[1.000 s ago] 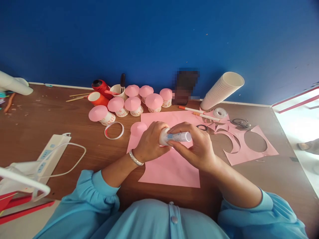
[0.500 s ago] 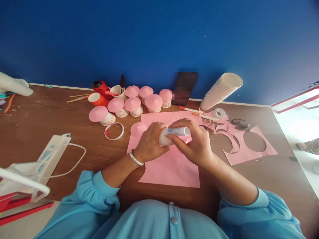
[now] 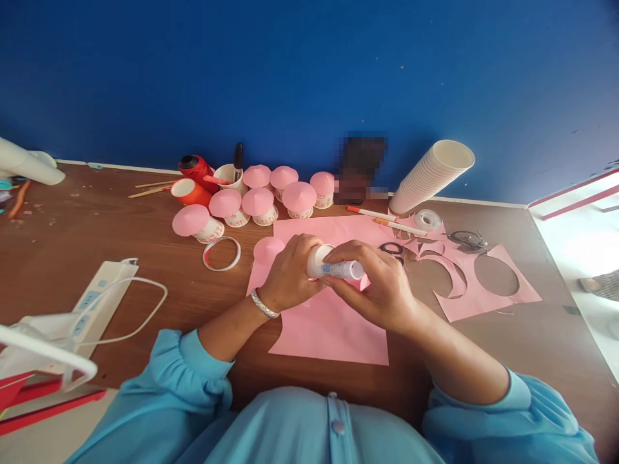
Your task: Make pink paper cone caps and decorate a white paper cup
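Note:
My left hand [image 3: 289, 274] is closed around a white paper cup [image 3: 318, 259], whose pale round end faces up. In my right hand [image 3: 382, 283] is a glue stick [image 3: 342, 269] with a clear-white barrel and blue print. Its far end meets the cup, and my fingers hide part of the contact. Under both hands lies a sheet of pink paper [image 3: 333, 335]. A pink paper cone [image 3: 267, 250] rests on its left corner. Beside my right hand, black-handled scissors [image 3: 393, 248] are partly covered.
Several small cups with pink cone tops [image 3: 298, 196] stand near the blue wall. A tape ring [image 3: 221, 253] lies at left, beyond a power strip [image 3: 104, 299]. Stacked white cups [image 3: 430, 177], markers [image 3: 400, 227], a tape roll [image 3: 427, 220] and cut pink scraps [image 3: 525, 277] are at right.
My right hand has swung the glue stick's near end downward and slightly left against the cup. The cup's round end shows more now, and the scissor handles have come into view.

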`<control>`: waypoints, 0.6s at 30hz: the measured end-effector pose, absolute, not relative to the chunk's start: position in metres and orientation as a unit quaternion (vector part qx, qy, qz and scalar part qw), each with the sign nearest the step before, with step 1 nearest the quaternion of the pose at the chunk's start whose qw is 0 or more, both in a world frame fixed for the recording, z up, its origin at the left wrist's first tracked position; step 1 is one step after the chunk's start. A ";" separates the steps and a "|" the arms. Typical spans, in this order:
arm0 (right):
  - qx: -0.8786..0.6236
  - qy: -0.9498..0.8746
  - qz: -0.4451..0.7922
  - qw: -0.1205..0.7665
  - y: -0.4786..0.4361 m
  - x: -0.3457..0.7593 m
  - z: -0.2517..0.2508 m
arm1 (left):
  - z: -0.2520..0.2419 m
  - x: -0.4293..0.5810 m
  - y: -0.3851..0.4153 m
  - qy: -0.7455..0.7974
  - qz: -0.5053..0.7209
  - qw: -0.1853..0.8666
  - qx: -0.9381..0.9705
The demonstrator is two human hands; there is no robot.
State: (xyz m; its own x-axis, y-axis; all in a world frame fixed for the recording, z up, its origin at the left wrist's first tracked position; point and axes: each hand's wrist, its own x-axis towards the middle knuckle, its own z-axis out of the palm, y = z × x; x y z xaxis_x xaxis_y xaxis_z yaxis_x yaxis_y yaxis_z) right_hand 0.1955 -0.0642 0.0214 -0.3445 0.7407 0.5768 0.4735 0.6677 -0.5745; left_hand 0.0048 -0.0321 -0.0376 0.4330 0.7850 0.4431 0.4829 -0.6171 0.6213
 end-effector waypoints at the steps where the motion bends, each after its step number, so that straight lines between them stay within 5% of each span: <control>1: -0.378 -0.808 0.157 0.423 -0.065 0.197 0.022 | -0.037 0.005 -0.032 0.386 0.368 0.207 0.820; 12: -0.390 -0.827 0.144 0.379 -0.063 0.212 0.028 | -0.035 0.002 -0.029 0.421 0.369 0.235 0.795; 18: -0.483 -0.734 0.182 0.442 -0.058 0.215 0.028 | -0.029 0.007 -0.031 0.453 0.377 0.265 0.763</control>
